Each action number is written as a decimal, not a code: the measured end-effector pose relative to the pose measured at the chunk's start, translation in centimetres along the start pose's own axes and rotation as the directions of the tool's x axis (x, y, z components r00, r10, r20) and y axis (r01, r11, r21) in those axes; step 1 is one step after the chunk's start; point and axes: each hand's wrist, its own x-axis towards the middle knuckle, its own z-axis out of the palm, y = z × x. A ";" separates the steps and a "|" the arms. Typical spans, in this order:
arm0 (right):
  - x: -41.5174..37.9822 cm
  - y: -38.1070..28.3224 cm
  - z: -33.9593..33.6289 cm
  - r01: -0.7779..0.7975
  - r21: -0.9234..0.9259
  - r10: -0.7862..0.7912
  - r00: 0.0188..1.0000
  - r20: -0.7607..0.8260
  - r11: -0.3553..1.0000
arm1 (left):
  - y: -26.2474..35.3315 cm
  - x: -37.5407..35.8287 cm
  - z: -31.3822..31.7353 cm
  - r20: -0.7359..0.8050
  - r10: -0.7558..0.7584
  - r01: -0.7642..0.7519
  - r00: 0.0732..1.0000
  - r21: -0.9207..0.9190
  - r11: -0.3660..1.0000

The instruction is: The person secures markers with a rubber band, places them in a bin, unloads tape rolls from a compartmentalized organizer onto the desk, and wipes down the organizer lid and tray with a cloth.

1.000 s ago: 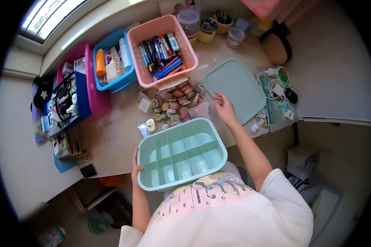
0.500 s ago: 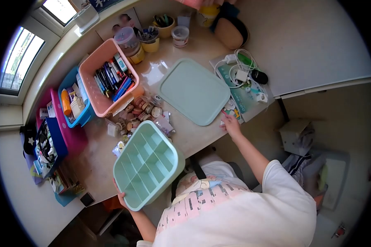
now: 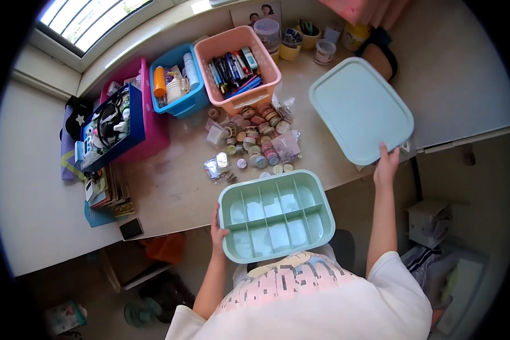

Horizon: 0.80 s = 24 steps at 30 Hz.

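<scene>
My left hand grips the left end of a mint-green divided storage box, thumb over the rim. The box is held in front of my body at the desk's front edge, and its compartments look bare. My right hand pinches the near edge of a pale green lid, which is held over the right part of the desk. Behind the box lies a heap of tape rolls, with small clear packets beside it.
A pink-orange basket of pens, a blue basket of bottles and a magenta bin line the back left of the desk. Small pots stand at the back. A phone lies at the front left edge.
My right hand has taken hold of the lid and moved it right, over the book and cables. The divided box has turned more level. My view has shifted left.
</scene>
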 end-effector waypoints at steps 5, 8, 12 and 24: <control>-9.1 -2.2 -3.2 -0.016 -0.067 0.021 0.997 0.079 0.998 | -3.8 1.0 -2.4 0.053 0.015 -0.013 0.999 -0.029 0.999; -12.3 1.1 -4.5 0.050 -0.291 0.000 0.986 0.167 0.956 | -4.6 2.9 -1.9 0.041 0.072 -0.072 0.997 -0.003 0.997; -12.5 -0.6 1.4 0.277 -0.267 -0.018 0.724 0.689 0.923 | -8.7 6.9 -2.6 -0.010 0.157 -0.157 0.987 0.052 0.986; -6.4 12.1 -0.5 0.572 -0.005 -0.285 0.415 0.864 0.820 | -13.3 6.9 -0.5 -0.233 0.456 -0.479 0.859 -0.050 0.876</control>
